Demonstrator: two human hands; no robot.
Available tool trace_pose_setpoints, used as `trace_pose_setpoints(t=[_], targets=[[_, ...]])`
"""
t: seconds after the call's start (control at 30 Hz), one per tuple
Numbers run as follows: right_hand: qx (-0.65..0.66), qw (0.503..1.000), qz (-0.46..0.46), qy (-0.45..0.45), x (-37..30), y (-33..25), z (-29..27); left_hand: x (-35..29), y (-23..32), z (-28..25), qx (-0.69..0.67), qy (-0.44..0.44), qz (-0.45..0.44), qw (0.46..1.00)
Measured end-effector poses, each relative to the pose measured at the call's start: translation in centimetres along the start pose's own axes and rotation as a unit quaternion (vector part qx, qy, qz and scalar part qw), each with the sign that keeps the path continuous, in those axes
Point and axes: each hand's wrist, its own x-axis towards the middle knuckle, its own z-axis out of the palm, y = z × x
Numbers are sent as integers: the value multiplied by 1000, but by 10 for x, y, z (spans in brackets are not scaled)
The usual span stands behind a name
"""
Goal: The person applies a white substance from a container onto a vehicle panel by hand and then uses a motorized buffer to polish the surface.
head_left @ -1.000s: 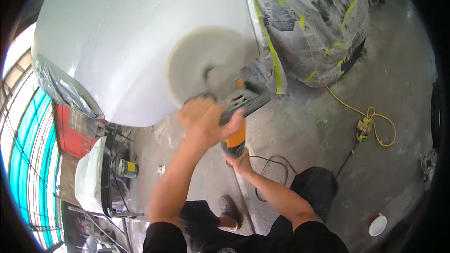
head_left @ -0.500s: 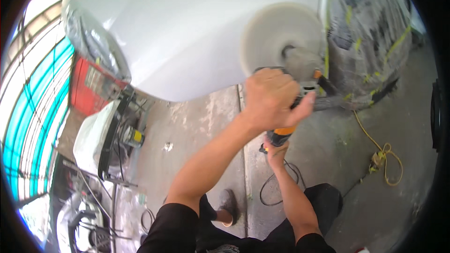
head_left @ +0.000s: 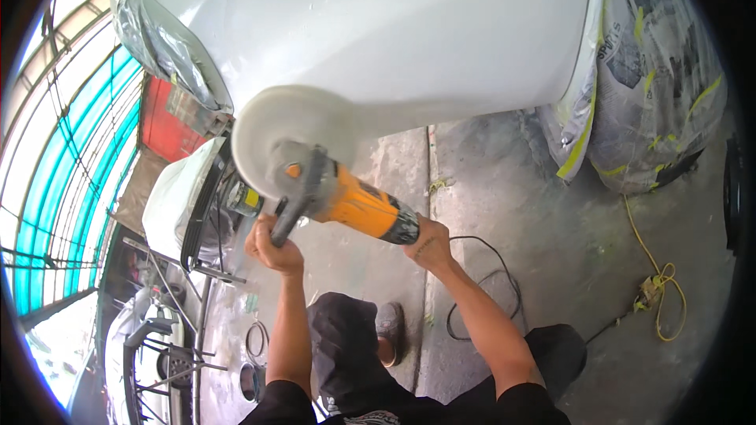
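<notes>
An orange and black rotary polisher (head_left: 364, 206) is in both my hands, tilted so that its head lies to the upper left. My left hand (head_left: 273, 247) is closed around its black D-shaped front handle. The rear end of the body sits in the grip of my right hand (head_left: 430, 242). A large off-white buffing pad (head_left: 260, 127), blurred as if spinning, overlaps the lower left edge of a glossy white vehicle panel (head_left: 394, 24). Whether the pad's face touches the panel cannot be told from this angle.
Paper, plastic film and yellow-green tape (head_left: 657, 102) cover the vehicle's right part; clear film (head_left: 161, 39) wraps the left. A black cable (head_left: 516, 291) and yellow cord (head_left: 676, 299) lie on the concrete floor. To the left, a metal stand (head_left: 197, 346) is near a white panel (head_left: 177, 208).
The polisher has moved left along the panel's lower edge and turned, its head now pointing upper left. My left hand has moved down and left with the handle; the view has shifted slightly.
</notes>
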Motion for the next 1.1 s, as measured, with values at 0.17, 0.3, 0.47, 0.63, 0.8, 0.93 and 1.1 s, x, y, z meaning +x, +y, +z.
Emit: trace_pose_setpoints(t=[0.17,0.3,0.47,0.63,0.8,0.93,1.1], targets=[[-25,1000,-4,8,-1,7,-13,-14,6,3,83,41,74,993],[40,993,67,92,-48,52,-45,4,95,55,-201,-92,-235,946],[4,955,124,270,-93,131,-43,31,174,129,-377,-213,-107,895],[98,963,155,198,-88,110,-37,21,139,109,-353,-192,-86,912],[-20,998,43,44,-60,88,9,-22,37,40,-335,-85,-148,927],[-1,999,-6,43,-8,29,84,-60,-50,-19,-222,4,-306,926],[-100,994,-43,26,24,10,134,-72,-127,-41,-305,75,-318,894]])
